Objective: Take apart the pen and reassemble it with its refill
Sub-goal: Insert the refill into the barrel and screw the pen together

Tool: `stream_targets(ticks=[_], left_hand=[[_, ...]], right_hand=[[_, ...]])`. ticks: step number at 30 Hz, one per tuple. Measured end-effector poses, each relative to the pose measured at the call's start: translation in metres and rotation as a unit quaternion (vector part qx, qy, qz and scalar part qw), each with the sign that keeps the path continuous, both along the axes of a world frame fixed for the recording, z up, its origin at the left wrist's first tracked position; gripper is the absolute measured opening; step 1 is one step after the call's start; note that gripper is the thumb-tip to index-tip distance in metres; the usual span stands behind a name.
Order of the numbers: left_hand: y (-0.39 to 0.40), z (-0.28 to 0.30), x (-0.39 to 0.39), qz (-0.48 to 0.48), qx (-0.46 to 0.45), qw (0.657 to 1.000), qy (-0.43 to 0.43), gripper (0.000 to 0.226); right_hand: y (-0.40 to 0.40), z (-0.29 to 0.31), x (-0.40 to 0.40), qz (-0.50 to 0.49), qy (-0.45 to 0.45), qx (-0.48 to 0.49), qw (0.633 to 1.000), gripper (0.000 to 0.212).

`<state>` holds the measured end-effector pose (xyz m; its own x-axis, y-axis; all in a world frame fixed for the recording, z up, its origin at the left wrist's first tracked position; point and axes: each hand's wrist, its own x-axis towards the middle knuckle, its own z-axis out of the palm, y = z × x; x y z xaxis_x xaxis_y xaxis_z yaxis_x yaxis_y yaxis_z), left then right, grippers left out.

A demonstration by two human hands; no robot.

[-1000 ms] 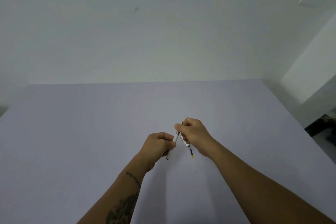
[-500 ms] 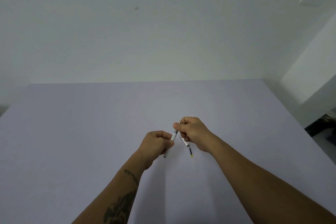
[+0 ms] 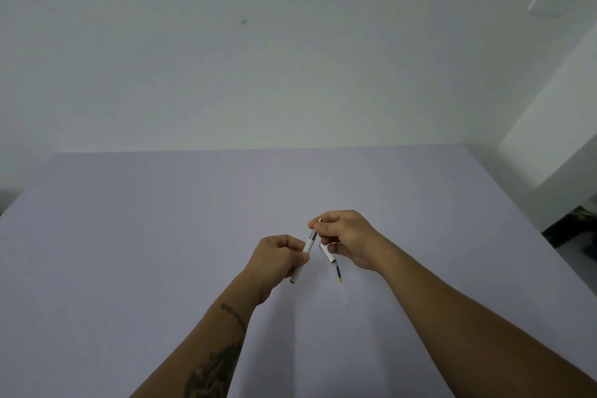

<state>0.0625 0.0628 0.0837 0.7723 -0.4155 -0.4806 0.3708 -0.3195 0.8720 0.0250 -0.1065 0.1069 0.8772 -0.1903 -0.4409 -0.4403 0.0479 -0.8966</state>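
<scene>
I see both hands raised above a pale lavender table (image 3: 129,252), meeting near its middle. My left hand (image 3: 274,260) is curled closed around a white pen barrel (image 3: 303,255); thumb and fingers wrap its midsection, so only the two ends show. The barrel's long axis runs diagonally: its dark lower end points down and toward me on the left, and its upper end, ringed by a grey metallic collar, points up and away to the right.

My right hand (image 3: 347,236) is also closed. Its thumb and forefinger pinch a small metallic tip piece (image 3: 319,222) just beyond the collar, in line with the barrel; I cannot tell whether the piece is seated on the barrel or slightly apart from it. The lower fingers of the same hand clamp two further parts against the palm: a white cap with clip (image 3: 327,251) and a thin refill (image 3: 338,273). The refill hangs below the hand, its axis nearly vertical, dark along its length with a yellow end pointing down toward the table.

Count: one barrel, one tip piece, one cap, one refill, two hands. None of the parts touches the table. A plain white wall (image 3: 290,42) stands behind the table.
</scene>
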Motion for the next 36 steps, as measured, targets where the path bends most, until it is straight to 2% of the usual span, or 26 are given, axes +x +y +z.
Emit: stream_targets(ticks=[4, 15, 17, 21, 25, 29, 33, 36], left_hand=[[-0.001, 0.000, -0.002, 0.004, -0.001, 1.000, -0.002, 0.009], [-0.001, -0.004, -0.004, -0.003, 0.010, 1.000, -0.015, 0.007], [-0.001, -0.003, -0.004, -0.004, 0.009, 1.000, -0.017, 0.007], [-0.003, -0.001, -0.003, 0.004, 0.008, 1.000, -0.020, 0.008], [-0.005, -0.001, -0.004, -0.004, 0.012, 0.999, -0.032, 0.010], [-0.007, 0.000, -0.006, -0.007, 0.017, 0.999, -0.051, 0.013], [-0.005, 0.000, -0.008, -0.009, 0.023, 0.998, -0.056, 0.012], [-0.005, 0.001, -0.007, -0.009, 0.021, 0.998, -0.053, 0.011]], right_hand=[[0.003, -0.004, 0.003, -0.014, -0.002, -0.028, 0.999, 0.010], [0.010, -0.018, 0.002, -0.017, -0.006, -0.116, 0.993, 0.030], [0.008, -0.015, 0.001, -0.007, -0.001, -0.100, 0.995, 0.028], [0.000, -0.009, -0.002, 0.007, 0.011, 0.044, 0.999, 0.013], [-0.002, -0.012, -0.003, -0.009, 0.001, 0.015, 1.000, 0.013], [0.002, -0.018, 0.000, -0.038, 0.007, -0.029, 0.999, 0.032], [0.006, -0.017, 0.000, -0.035, 0.007, -0.089, 0.995, 0.026], [0.005, -0.014, 0.000, -0.015, 0.006, -0.037, 0.999, 0.015]])
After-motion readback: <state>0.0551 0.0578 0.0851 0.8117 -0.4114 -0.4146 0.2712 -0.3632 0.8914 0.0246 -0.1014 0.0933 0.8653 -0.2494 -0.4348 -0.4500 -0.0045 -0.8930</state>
